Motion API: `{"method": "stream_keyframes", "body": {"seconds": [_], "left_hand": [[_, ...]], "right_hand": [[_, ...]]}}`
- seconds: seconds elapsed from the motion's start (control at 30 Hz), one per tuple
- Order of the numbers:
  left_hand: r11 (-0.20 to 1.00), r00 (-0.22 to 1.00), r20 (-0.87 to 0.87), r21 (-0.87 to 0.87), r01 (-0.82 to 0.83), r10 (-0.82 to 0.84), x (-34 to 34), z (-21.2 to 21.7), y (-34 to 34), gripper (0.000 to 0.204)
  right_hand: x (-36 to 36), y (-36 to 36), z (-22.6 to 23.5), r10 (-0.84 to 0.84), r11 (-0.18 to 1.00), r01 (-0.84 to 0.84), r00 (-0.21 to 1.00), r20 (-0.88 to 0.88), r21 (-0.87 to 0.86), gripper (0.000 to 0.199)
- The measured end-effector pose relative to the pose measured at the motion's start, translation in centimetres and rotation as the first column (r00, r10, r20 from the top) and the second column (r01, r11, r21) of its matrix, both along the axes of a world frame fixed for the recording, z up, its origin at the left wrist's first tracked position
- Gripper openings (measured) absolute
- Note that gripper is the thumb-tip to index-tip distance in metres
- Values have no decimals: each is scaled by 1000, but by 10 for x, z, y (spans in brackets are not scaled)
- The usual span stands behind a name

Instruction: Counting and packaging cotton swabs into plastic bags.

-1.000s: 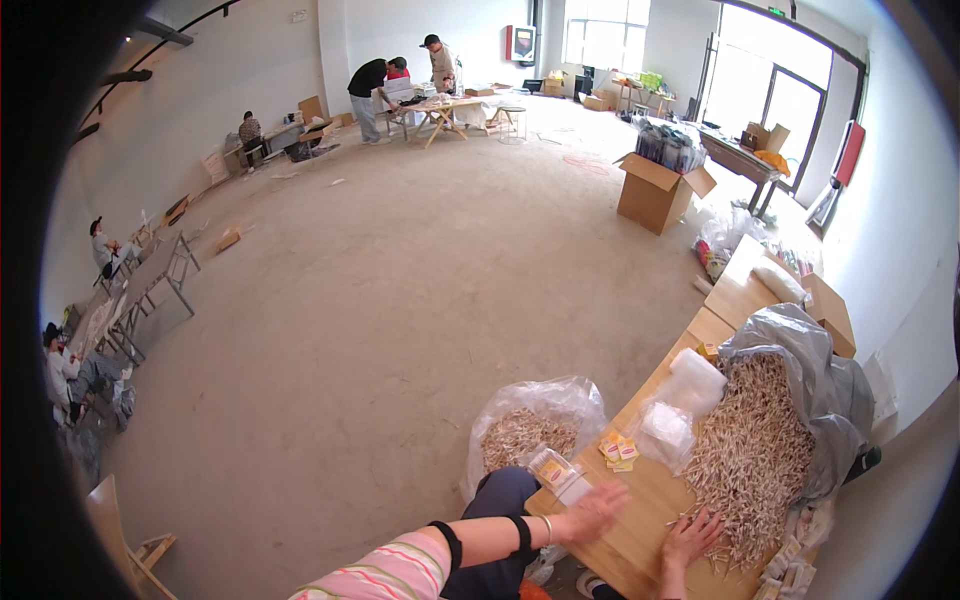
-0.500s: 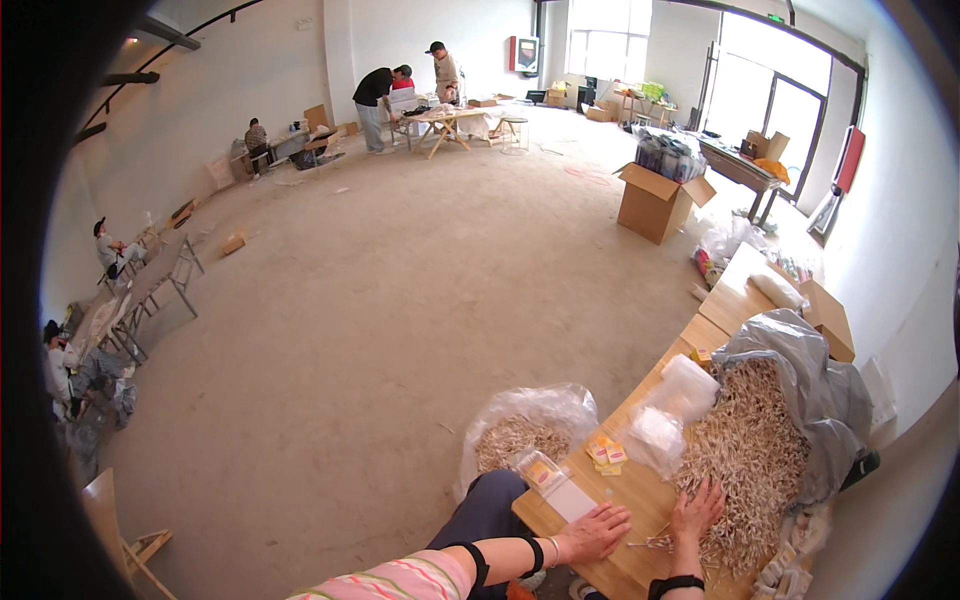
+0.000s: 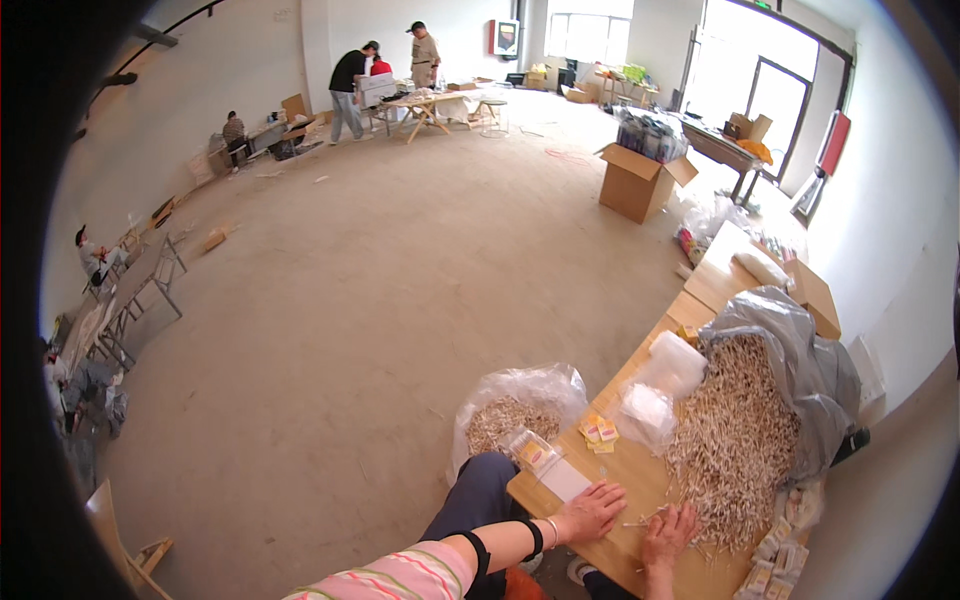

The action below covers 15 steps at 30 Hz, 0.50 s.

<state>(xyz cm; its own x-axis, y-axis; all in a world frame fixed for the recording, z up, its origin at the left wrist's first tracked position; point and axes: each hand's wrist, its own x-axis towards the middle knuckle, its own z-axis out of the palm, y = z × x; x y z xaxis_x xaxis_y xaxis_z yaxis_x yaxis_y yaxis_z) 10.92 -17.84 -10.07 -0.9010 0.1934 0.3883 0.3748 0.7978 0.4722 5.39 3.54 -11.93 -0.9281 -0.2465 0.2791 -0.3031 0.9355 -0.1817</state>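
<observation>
My left hand (image 3: 592, 512) lies flat at the table's near edge, fingers stretched out beside a white card (image 3: 564, 480). My right hand (image 3: 668, 538) is just to its right, fingers bent and apart, at the near left edge of a large pile of thin sticks with pale tips, like cotton swabs (image 3: 735, 430). A few loose sticks (image 3: 634, 524) lie between the two hands. A clear plastic pouch with a yellow label (image 3: 533, 452) is beyond the white card. Small yellow-and-white cards (image 3: 600, 432) lie farther along the wooden table (image 3: 628, 480).
Clear plastic bags (image 3: 660, 385) lie left of the pile, and a grey plastic sheet (image 3: 815, 360) backs it. An open bag of similar sticks (image 3: 515, 415) stands beside my knee. Small packs (image 3: 778, 560) line the right edge. A full carton (image 3: 640, 180) stands farther off; several people work at distant tables.
My right hand has drawn back from the pile, nearer to my left hand. The left hand stays on the table. The whole view has shifted slightly.
</observation>
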Motion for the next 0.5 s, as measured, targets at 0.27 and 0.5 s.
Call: {"method": "stream_keyframes", "body": {"seconds": [0.27, 0.5], "left_hand": [[1000, 999, 37, 3, -14, 14, -14, 0, -7, 36], [998, 998, 69, -66, 5, 0, -16, 4, -3, 38]], "right_hand": [[27, 7, 8, 106, 993, -108, 994, 35, 53, 60], [-4, 41, 4, -235, 971, 238, 968, -86, 18, 51]]}}
